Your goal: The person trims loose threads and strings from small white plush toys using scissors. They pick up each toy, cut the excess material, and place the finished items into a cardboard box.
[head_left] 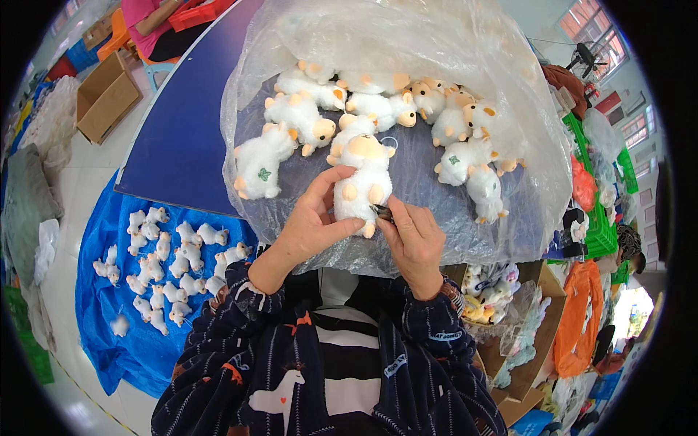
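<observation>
Your left hand (314,221) wraps the white plush sheep (361,182) from its left side: thumb across the belly, fingers curled behind, pinching the toy upright over the near edge of the blue table (182,131). The sheep faces you, tan face up top, tan feet showing low on its body.

Your right hand (416,240) sits just beside it on the right, fingers pressed together on a small dark tool (382,212), too small to tell what kind. The tool tip touches the sheep's lower right side, near a foot.

A clear plastic bag (436,58) lies spread open over the table's near right part, its far wall standing up. On the bag sheet behind the held sheep, a loose pile of the same plush sheep (378,109) runs from left to right across the middle; one at the left (260,166) shows a green mark on its back, another at the right (459,160) likewise.

Down on the floor to your left, a blue tarp (116,320) carries many more white sheep (171,254), scattered. A cardboard box (105,94) stands beyond it, near the table's far left corner. To your right, below the table edge, another cardboard box (542,327) holds bagged plush toys (488,291). A person in a pink top (149,18) sits at the far left end.
</observation>
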`<state>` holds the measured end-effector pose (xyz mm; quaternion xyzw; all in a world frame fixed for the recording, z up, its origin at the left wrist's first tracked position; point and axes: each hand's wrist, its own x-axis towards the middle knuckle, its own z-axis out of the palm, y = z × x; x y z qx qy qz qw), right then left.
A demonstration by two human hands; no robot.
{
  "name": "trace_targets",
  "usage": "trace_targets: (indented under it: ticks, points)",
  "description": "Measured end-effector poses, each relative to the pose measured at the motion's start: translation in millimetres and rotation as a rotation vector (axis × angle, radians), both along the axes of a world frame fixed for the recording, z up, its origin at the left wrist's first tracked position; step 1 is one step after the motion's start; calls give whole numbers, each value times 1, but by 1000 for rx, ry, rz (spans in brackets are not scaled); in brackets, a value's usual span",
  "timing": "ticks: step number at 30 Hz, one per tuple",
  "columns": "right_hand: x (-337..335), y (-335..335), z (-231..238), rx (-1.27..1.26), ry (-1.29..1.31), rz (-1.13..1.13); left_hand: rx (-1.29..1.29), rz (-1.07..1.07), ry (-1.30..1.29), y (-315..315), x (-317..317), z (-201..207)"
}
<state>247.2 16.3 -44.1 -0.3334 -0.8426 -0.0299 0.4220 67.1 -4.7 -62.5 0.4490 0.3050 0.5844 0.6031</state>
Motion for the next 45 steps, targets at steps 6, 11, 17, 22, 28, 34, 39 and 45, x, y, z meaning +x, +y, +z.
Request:
trace_targets:
  ticks: [6,11,17,22,28,34,39,45]
  points:
    - [6,-3,-3,-110,55,59,18,30,72,-2,4,1]
    - [7,-7,-4,-224,121,84,48,72,125,-3,7,2]
    - [-7,-17,1,-436,231,34,169,131,260,-2,10,-5]
    - [6,-21,12,-1027,268,498,93,116,138,-1,1,-9]
    - [11,-17,33,-908,311,186,37,101,16,0,-1,-7]
    - [-9,7,7,-553,336,120,35,93,24,-2,1,-4]
    - [10,-8,33,-1290,77,892,57,156,92,-1,0,-8]
    - [-16,-13,14,-645,292,124,129,214,246,-2,8,-10]
